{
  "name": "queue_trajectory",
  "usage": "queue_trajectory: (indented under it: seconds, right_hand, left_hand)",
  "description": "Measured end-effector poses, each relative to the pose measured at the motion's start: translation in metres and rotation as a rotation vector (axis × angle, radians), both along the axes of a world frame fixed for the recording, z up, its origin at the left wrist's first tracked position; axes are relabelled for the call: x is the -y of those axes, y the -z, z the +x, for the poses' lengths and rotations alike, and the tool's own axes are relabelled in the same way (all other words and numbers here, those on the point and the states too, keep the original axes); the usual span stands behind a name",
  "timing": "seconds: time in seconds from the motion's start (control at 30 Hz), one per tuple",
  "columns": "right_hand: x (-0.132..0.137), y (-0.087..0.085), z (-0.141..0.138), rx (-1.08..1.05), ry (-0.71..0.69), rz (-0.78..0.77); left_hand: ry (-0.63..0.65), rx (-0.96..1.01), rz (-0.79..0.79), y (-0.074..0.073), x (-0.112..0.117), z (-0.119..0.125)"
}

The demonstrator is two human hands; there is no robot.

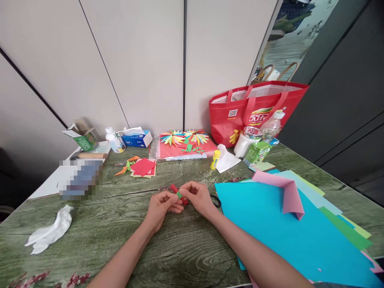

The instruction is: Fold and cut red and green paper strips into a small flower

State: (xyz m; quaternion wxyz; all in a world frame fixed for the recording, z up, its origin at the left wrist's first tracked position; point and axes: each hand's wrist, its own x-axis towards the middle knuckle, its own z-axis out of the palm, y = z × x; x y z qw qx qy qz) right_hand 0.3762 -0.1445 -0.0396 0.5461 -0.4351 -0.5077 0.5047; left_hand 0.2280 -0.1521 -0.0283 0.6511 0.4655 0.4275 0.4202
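Over the middle of the table, my left hand [163, 207] and my right hand [196, 196] meet with their fingertips pinched. Between them is a small piece of green paper [179, 195], gripped by both. Just behind and below the fingers show small red pieces [174, 188], partly covered; they look like paper, and whether they are touched I cannot tell. A black loop [216, 201], perhaps a scissors handle, pokes out beside my right wrist. Farther back, a stack of red and pink paper squares [144, 167] lies near orange and green folded pieces [129, 164].
Blue paper sheets [264, 224] cover the right, with a folded pink strip [292, 196] on top. A glue stick [215, 159], tissue [226, 160], red bag [222, 120] and paper stars [196, 137] stand behind. Crumpled tissue [52, 232] lies left; a white bottle [115, 141] stands back left.
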Motion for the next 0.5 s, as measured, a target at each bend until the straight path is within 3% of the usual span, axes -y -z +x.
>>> queue_trajectory:
  seconds: [0.17, 0.5]
  right_hand:
    - [-0.0029, 0.0008, 0.0034, 0.025, 0.016, 0.005]
    - [-0.004, 0.002, 0.0052, -0.07, -0.09, -0.041]
  left_hand:
    - [-0.002, -0.039, -0.001, 0.0014, -0.0012, 0.0012]
    - [-0.052, -0.039, -0.013, 0.0028, -0.0012, 0.0002]
